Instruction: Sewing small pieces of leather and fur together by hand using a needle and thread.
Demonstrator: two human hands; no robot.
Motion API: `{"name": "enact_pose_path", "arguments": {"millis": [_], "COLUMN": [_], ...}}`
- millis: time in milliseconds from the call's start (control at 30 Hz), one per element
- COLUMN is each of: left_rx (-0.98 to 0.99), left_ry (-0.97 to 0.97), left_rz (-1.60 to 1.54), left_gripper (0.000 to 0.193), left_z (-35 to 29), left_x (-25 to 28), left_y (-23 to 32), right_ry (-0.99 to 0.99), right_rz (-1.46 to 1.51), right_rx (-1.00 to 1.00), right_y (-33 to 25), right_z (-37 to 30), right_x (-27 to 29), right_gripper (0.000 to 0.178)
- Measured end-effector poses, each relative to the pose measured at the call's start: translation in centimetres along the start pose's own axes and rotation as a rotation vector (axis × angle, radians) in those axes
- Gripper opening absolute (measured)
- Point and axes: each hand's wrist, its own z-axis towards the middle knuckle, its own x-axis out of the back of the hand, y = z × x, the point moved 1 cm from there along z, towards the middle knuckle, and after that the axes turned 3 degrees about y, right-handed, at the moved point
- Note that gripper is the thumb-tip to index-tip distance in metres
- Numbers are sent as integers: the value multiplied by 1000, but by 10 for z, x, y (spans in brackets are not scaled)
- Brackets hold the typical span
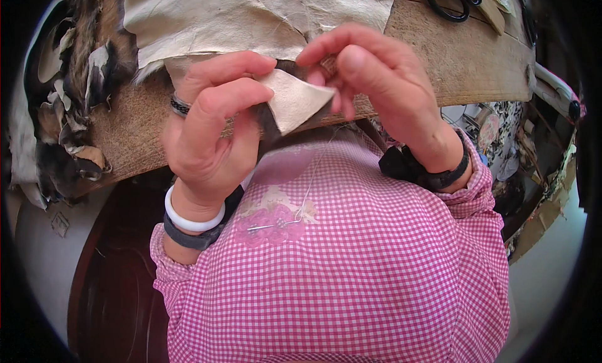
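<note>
My left hand (216,115) pinches a small, roughly triangular piece of hide (295,99) between thumb and fingertips. Its pale skin side faces up, and a dark edge shows beneath. To its right, my right hand (389,80) has its thumb and forefinger apart, the other fingers curled and slightly blurred by the piece's right corner. Whether they touch that corner is hard to tell. A needle (263,227) is stuck through the pink checked garment at my chest, and a thin white thread (307,197) runs upward from near it.
Large pale hides (213,24) lie across the worn wooden table (135,143). Dark fur scraps (69,124) hang over its left side. Black-handled scissors (448,11) rest at the far right beside a wooden strip (489,11). Mixed clutter (495,131) sits beyond the right table edge.
</note>
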Motion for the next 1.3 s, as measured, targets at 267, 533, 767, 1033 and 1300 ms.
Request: {"name": "enact_pose_path", "arguments": {"millis": [267, 533, 767, 1033, 1300], "left_rx": [448, 636, 841, 928, 900], "left_ry": [55, -105, -212, -157, -49], "left_rz": [-382, -328, -166, -274, -193], "left_gripper": [22, 11, 3, 5, 6], "left_z": [0, -8, -18, -21, -45], "left_x": [3, -2, -1, 17, 66], "left_y": [4, -2, 5, 7, 1], "right_ry": [-11, 22, 83, 117, -7], "right_rz": [-270, -640, -924, -1067, -1161], "right_rx": [105, 314, 385, 469, 535], "right_y": [13, 14, 22, 11, 0], "right_z": [3, -5, -16, -12, 10], "right_x": [-6, -4, -2, -13, -46], "right_gripper": [14, 9, 9, 9, 10]}}
